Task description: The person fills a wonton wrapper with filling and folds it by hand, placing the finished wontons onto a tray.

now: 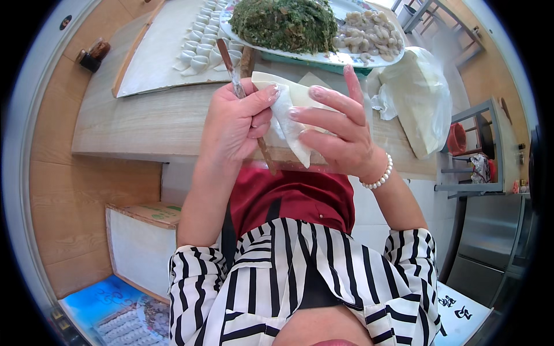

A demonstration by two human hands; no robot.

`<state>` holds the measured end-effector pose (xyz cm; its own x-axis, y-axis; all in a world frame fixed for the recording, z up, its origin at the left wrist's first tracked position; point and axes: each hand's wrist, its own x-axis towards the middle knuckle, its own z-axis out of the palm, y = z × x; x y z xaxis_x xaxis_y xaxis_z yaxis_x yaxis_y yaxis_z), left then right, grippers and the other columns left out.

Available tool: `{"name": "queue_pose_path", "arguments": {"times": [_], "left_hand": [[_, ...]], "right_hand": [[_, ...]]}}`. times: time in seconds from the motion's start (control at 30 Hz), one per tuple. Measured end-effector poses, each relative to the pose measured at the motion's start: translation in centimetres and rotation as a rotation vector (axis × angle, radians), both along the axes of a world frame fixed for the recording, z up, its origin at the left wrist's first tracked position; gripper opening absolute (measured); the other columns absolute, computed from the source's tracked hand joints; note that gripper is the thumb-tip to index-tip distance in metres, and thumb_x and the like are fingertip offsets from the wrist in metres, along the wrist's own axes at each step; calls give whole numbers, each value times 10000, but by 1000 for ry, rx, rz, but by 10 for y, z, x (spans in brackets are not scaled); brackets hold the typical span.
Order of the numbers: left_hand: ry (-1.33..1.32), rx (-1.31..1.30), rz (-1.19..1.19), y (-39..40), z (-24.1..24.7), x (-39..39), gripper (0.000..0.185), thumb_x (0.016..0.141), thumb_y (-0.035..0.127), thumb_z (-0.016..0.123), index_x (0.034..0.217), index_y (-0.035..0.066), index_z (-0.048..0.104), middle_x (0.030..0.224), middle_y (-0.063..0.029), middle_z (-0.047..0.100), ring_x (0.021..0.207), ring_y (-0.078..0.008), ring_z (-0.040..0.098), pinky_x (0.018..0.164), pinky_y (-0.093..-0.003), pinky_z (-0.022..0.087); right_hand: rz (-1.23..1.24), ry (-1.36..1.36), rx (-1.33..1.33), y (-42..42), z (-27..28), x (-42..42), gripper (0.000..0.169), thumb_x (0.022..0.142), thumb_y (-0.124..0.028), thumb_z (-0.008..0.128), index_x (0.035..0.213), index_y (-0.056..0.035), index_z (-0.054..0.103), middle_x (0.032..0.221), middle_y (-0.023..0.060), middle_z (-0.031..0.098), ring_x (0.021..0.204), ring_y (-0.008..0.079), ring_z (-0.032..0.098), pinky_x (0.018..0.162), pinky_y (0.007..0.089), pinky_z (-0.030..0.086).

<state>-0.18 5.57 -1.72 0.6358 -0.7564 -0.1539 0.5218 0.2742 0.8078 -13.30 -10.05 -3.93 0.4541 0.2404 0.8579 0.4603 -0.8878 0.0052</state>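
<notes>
My left hand (238,116) grips a narrow brown-handled spatula (226,56), held slantwise, and pinches a thin dough wrapper (288,114) between thumb and fingers. The wrapper is partly folded, its lower tip hanging down. On its other side, my right hand (342,123), with a pearl bracelet (384,176) at the wrist, has flour-dusted fingertips against the dough and one finger raised. More pale dough sheet (314,82) shows behind the hands; how many layers it has is hard to tell. Beyond them, a platter (322,58) holds chopped green filling (281,26) and peeled shrimp (368,34).
A wood-edged board (151,65) with rows of folded dumplings (199,62) lies at the back left of the table (134,125). A plastic bag (420,99) of dough sheets sits at right. Two condiment jars (93,55) stand far left; a cardboard box (143,225) is below.
</notes>
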Motion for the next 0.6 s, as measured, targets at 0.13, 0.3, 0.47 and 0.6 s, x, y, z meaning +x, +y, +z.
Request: {"name": "queue_pose_path", "arguments": {"times": [0.13, 0.3, 0.47, 0.6], "left_hand": [[-274, -5, -28, 4, 2, 6, 40, 913, 9, 702, 894, -25, 694, 758, -12, 611, 574, -51, 498, 497, -203, 371], [-715, 118, 85, 2, 2, -10, 48, 907, 9, 713, 925, -24, 743, 805, -21, 670, 678, -94, 578, 672, -231, 472], [-333, 14, 41, 3, 6, -14, 95, 906, 24, 725, 962, -52, 714, 811, -41, 678, 598, -48, 524, 534, -195, 391], [-133, -86, 67, 5, 7, -17, 128, 914, 38, 714, 974, -60, 656, 699, -3, 577, 520, -19, 412, 445, -190, 258]], "right_hand": [[-9, 187, 141, 1, 9, 4, 210, 795, -52, 757, 959, -148, 668, 988, -13, 689, 1115, 207, 625, 1199, 573, 264], [320, 477, 1148, 8, -2, 6, 114, 866, -67, 766, 945, -74, 683, 1024, 33, 701, 1047, 128, 628, 1015, 362, 476], [415, 644, 1465, 4, 13, 13, 154, 868, -92, 792, 915, -2, 676, 929, 42, 698, 873, 80, 644, 777, 236, 530], [330, 720, 1445, 2, 25, 16, 197, 845, -95, 812, 906, 26, 669, 833, 32, 689, 763, 83, 653, 689, 221, 536]]}}
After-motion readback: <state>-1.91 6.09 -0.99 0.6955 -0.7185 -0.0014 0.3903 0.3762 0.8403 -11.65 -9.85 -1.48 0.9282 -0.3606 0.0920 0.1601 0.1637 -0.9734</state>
